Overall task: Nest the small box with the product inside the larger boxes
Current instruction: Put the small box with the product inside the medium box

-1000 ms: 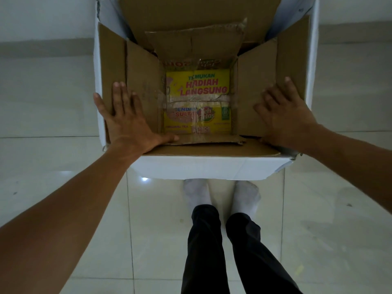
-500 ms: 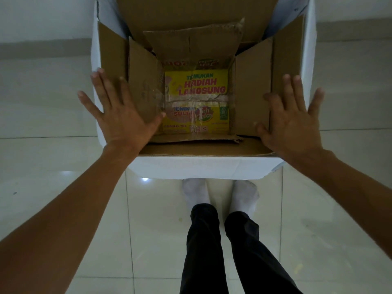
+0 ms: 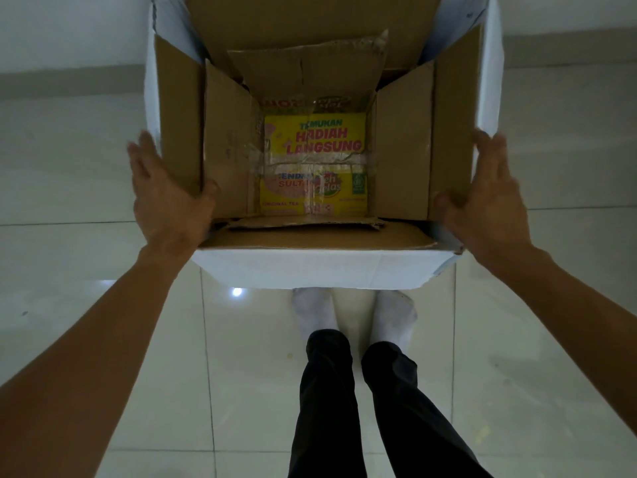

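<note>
A large box, white outside and brown inside, stands open on the floor in front of me. Inside it sits a brown middle box with its flaps spread. At the bottom lies the small yellow box with red print, taped shut. My left hand straddles the large box's left side flap, thumb inside and fingers outside. My right hand clasps the right side flap the same way. Both hands are slightly blurred.
My feet in white socks and dark trousers stand just behind the box's near wall. Glossy white floor tiles surround the box, and a pale wall base runs along the far side.
Both hands have slid outward from the inner flaps, where they lay flat, to the outer side flaps of the large box. The boxes stay in place.
</note>
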Tool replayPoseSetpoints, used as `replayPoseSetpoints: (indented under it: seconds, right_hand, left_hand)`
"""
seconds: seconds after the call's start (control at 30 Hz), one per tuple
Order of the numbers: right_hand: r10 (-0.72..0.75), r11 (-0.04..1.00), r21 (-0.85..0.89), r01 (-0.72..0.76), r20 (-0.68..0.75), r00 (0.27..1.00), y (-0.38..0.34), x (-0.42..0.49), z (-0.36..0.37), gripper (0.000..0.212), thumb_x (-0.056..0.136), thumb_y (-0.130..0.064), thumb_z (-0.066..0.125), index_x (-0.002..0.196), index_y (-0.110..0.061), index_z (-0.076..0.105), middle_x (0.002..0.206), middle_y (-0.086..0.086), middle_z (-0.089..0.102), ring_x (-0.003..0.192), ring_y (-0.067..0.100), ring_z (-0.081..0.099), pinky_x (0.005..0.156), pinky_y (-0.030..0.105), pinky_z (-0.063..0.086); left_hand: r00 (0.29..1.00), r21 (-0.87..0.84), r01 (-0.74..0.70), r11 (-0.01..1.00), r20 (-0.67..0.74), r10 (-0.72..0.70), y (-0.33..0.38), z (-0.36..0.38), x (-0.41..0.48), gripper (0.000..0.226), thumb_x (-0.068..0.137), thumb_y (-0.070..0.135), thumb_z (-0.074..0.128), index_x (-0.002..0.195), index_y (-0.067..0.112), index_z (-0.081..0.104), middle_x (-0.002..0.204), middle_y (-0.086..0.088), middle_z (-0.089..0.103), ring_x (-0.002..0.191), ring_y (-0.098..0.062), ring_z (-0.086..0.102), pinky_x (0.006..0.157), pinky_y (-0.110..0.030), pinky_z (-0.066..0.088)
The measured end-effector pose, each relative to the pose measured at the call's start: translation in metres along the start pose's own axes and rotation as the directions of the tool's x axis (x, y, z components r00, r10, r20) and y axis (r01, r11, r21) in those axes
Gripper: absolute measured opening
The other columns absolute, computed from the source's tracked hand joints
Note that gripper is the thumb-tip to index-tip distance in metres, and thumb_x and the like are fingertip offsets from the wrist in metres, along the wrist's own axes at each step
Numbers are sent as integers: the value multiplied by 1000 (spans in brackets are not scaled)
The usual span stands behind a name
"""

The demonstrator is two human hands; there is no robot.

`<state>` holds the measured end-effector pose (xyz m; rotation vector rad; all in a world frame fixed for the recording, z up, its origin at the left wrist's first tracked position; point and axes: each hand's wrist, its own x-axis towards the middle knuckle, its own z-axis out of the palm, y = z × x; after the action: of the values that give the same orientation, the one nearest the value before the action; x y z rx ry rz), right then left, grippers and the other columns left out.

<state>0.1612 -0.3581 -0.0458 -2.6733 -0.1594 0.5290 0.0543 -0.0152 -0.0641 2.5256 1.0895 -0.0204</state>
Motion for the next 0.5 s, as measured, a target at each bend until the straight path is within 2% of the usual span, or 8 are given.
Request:
replayPoseSetpoints:
  seconds: [0.03, 0.07, 0.13, 0.17, 0.23, 0.33, 0.5]
  right_hand:
    - [67, 991, 118, -70, 28, 997, 2, 0, -2, 78, 86, -17, 60, 148, -22, 13, 146, 18, 38, 117, 39, 52, 91, 45, 47]
    - [107, 977, 181, -114, 51, 993, 4, -1, -4, 74, 88, -17, 58, 148, -21, 14, 135, 20, 50, 104, 38, 59, 83, 41, 50]
    - [130, 969, 200, -143, 74, 989, 6, -3, -3, 65, 91, -17, 55, 146, -18, 20, 116, 23, 61, 90, 39, 62, 78, 44, 53]
    - [132, 970, 196, -144, 75, 988, 7, -3, -1, 60, 92, -16, 53, 144, -15, 23, 110, 24, 63, 87, 39, 63, 77, 46, 54]
    - [139, 972, 181, -149, 63, 988, 8, -3, 4, 52, 93, -13, 51, 140, -9, 31, 107, 26, 64, 86, 40, 63, 76, 47, 54]
    - [138, 973, 182, -143, 39, 990, 14, 0, 3, 43, 92, -8, 49, 133, -1, 37, 104, 28, 63, 87, 41, 62, 72, 44, 54]
    - [117, 975, 184, -122, 38, 992, 40, -9, -5, 42, 93, -7, 48, 133, -1, 38, 105, 26, 63, 85, 38, 62, 68, 37, 51]
  left_hand:
    - [997, -49, 82, 995, 4, -82, -3, 0, -2, 88, 77, 35, 67, 146, 15, 16, 148, -16, 34, 131, -34, 38, 99, -48, 39]
    - [988, -74, 155, 985, 5, -155, -5, 0, -4, 80, 79, 32, 65, 144, 13, 23, 138, -17, 47, 122, -35, 47, 94, -43, 42]
    - [978, -58, 208, 976, -9, -209, -6, 1, -8, 51, 82, 24, 59, 128, 5, 45, 118, -23, 60, 105, -39, 57, 80, -36, 44]
    - [979, -49, 202, 978, -13, -202, -6, 2, -10, 40, 84, 21, 57, 118, 1, 52, 112, -25, 62, 101, -40, 58, 76, -34, 43]
    - [982, -51, 190, 980, -9, -191, -4, 4, -13, 32, 86, 19, 56, 108, -3, 57, 108, -27, 63, 99, -40, 58, 73, -33, 43]
    - [981, -43, 194, 980, -7, -194, 2, 7, -22, 31, 86, 19, 57, 107, -4, 59, 107, -27, 63, 99, -41, 58, 74, -34, 44]
    - [975, -70, 221, 973, 11, -221, 15, 13, -55, 32, 87, 21, 57, 109, -2, 58, 109, -26, 63, 100, -40, 58, 74, -33, 43]
